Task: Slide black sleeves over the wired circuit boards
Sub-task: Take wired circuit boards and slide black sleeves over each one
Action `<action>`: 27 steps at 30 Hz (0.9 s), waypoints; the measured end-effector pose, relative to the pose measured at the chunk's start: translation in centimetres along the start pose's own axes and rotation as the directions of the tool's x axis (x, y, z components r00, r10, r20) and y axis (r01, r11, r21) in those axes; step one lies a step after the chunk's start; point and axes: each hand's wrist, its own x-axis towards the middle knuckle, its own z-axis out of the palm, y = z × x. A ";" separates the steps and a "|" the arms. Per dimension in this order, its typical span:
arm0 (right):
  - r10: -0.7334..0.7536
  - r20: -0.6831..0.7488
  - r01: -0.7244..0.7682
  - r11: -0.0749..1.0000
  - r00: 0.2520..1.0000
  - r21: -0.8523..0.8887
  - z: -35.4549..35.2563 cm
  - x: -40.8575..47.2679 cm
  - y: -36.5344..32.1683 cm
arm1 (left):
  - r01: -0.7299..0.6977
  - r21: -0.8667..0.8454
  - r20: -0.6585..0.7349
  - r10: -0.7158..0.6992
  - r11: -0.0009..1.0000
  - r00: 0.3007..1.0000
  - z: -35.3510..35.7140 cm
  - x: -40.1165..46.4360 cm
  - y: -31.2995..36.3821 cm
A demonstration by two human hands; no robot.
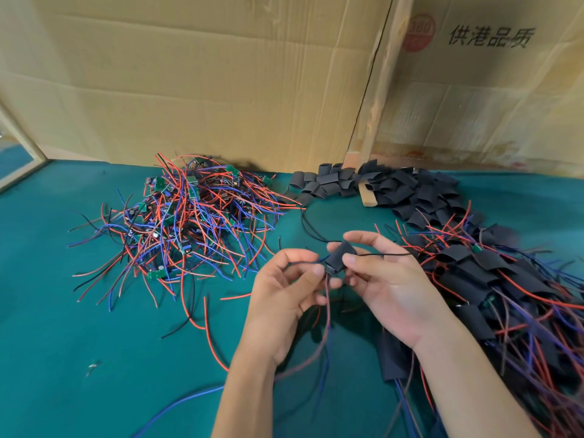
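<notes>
Surface (63,311): teal-green cloth, flat, matte. Backed by creased tan cardboard sheets (221,74) standing upright, printed characters upper right.

Left-centre: heap of unsleeved boards (189,216), small green circuit boards w/ thin red, blue, black wires, tangled, ends splayed outward. Back centre-right: pile of empty sleeves (395,191), short black flattened tubes, dull finish. Right side to near edge: pile of sleeved boards (505,286), wires trailing out.

Left hand (284,292): fingers curled, thumb + forefinger pinching wires just beside board end. Right hand (388,279): thumb + fingertips pinching black sleeve (343,252), other fingers loosely bent. Sleeve partway over circuit board (330,269), board end showing at lower left. Held above surface, between the piles. Wires hang down between hands.
</notes>
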 end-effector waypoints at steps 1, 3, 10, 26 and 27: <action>0.005 0.028 -0.005 1.000 1.000 0.003 -0.1 0.0 0.0 | 0.012 -0.005 -0.003 -0.012 1.000 1.000 0.1 0.0 0.0; 0.005 0.068 -0.006 1.000 0.998 0.012 -0.2 0.0 0.0 | 0.033 0.018 -0.017 -0.033 0.999 0.999 0.2 0.0 -0.2; -0.003 0.059 0.003 1.000 0.998 0.015 0.0 -0.1 0.3 | 0.014 0.061 0.034 -0.017 0.998 0.999 0.1 0.0 -0.4; -0.187 -0.202 0.089 0.905 0.961 -0.415 1.1 -1.8 -5.4 | -0.007 0.263 0.027 -0.001 0.965 1.000 0.7 0.1 -0.4; -0.218 -0.192 0.080 0.834 0.957 -0.546 0.6 -2.2 -7.4 | 0.001 0.254 0.010 -0.004 0.967 1.000 0.6 0.1 -0.5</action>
